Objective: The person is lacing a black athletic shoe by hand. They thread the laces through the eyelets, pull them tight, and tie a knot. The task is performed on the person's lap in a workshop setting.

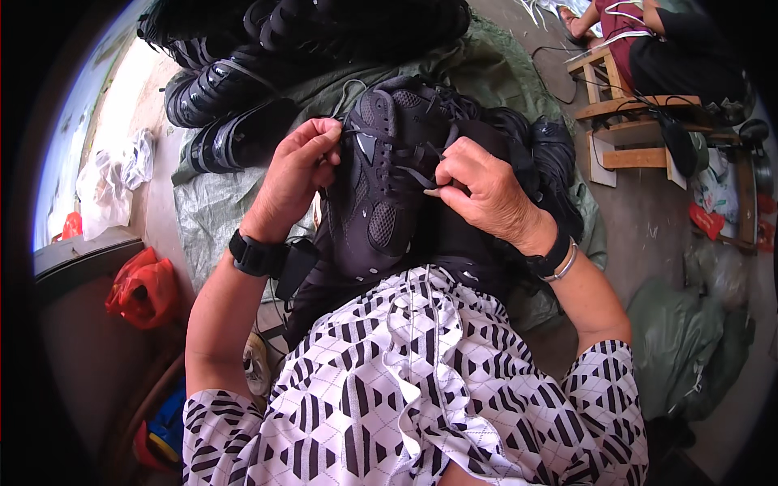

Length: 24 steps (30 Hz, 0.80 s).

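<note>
A black sneaker [369, 206] with mesh panels lies across my lap, its toe toward me. A black shoelace [412, 154] runs through its eyelets. Beside the shoe's left edge, my left hand [298, 174] pinches a part of the lace between thumb and fingertips. On the other side my right hand [490, 194] is closed, with thumb and forefinger pressed on another stretch of the lace near the lower eyelets. The exact lace ends are hard to make out against the dark shoe.
Several black shoes [219, 93] are piled ahead on a green woven sheet [223, 215]. More dark shoes [555, 154] lie to the right. A wooden stool [636, 134] stands at the far right, by another person [681, 61]. Red plastic bag [144, 287] at left.
</note>
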{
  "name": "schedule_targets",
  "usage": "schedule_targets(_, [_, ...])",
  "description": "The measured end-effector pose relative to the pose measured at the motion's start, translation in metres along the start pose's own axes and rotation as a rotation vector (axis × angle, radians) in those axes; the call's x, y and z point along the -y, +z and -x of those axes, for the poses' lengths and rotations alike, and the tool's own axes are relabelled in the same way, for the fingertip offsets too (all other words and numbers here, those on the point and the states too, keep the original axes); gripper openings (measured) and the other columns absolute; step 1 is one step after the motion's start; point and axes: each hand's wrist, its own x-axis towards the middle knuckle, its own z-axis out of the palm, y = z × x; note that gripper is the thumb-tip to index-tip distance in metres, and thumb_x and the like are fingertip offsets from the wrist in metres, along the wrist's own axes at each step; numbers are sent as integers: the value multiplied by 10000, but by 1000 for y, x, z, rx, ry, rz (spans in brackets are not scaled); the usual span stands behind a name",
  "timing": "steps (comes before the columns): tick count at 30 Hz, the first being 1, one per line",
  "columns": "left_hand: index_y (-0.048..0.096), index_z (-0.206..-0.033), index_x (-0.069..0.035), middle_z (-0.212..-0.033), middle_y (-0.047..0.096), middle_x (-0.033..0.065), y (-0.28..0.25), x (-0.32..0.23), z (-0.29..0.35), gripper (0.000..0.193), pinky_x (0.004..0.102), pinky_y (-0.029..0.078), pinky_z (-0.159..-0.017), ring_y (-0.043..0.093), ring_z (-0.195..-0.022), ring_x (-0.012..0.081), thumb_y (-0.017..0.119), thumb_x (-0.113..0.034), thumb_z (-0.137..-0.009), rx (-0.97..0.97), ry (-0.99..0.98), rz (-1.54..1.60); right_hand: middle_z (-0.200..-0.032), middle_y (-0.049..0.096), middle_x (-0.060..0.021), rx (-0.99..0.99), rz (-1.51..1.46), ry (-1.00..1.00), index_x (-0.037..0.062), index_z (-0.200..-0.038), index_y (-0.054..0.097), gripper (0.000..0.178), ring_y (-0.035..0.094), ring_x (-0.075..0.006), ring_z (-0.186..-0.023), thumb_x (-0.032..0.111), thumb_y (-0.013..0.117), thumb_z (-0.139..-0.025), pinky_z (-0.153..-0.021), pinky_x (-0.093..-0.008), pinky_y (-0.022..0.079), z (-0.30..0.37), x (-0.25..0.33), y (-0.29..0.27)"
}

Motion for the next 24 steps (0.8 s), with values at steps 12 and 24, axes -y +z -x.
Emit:
schedule_targets(12, [584,-1023,-101,-685,524,-36,-3,-5,-1,132,193,336,-475,387,-483,41,602,-210,-952,-32,57,60,-805,596,-92,-223,55,241,28,-867,570,146,625,-235,-678,-46,665,-784,-602,-309,497,1,-1,3])
schedule_targets(24, [580,-1062,-101,-688,518,-37,-2,-6,-2,124,195,314,-471,379,-501,42,578,-167,-956,-35,56,111,-811,607,-52,2,-9,339,92,-942,657,204,594,-153,-622,94,761,-766,-605,-272,487,2,15,-8])
